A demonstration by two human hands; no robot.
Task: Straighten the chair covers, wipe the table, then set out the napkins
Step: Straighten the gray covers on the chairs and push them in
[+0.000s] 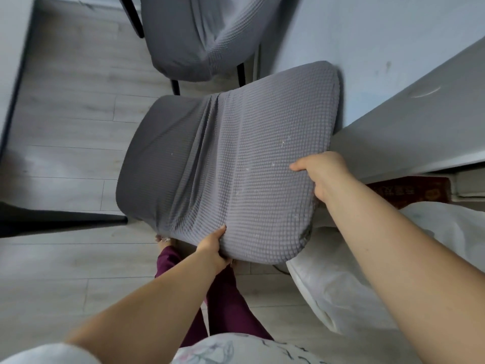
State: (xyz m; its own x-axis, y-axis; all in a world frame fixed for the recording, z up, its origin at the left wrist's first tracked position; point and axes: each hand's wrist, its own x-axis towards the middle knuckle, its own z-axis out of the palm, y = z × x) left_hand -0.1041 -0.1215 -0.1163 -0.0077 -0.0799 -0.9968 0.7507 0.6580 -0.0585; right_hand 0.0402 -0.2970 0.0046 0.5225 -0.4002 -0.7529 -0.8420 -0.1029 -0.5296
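Grey waffle cover sits on the chair in the middle of the view, straight in front of the person. Creases bunch in a band running down the cover left of centre; the rest lies fairly flat.

Left hand grips the cover's near edge, thumb on top, fingers tucked under and out of sight. Right hand grips the cover's right edge, thumb pressed on the fabric, fingers curled round behind. Both hands hold the cover.

Surroundings are tight:
- The far right corner of the chair is against the wall.
- A pale ledge runs along the right, just beside the right hand.
- A white bag lies on the floor, just beside the chair's near right corner and under the right forearm.
- A red patterned thing shows between ledge and bag; cannot tell what it is.
- A second chair with the same grey cover stands just beyond, its fabric sagging in a deep fold.
- A black bar comes in from the left, its end near the chair's left side.

Purple trouser legs stand below the chair's near edge.
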